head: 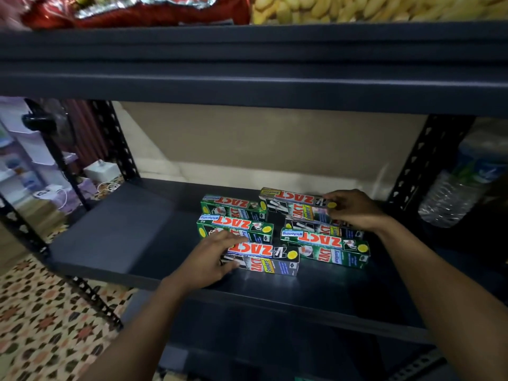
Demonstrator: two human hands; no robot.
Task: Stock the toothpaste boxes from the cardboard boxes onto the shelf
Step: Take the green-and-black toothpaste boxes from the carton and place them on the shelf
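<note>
left hand (pixel 211 259) gripped left end of front box (pixel 270 261), black, ZACT "Smokers" | right hand (pixel 354 210) pinched right end of rear box (pixel 297 204), same label, stacked on another | green boxes (pixel 327 247), ZACT "Whitening", lay between the hands | all on shelf (pixel 110 237), print upside down

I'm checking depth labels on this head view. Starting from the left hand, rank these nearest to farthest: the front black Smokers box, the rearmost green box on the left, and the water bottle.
1. front black Smokers box: under the left hand, at the front of the shelf.
2. rearmost green box: behind, at the back left of the group.
3. water bottle: far right, beyond the shelf post.
</note>
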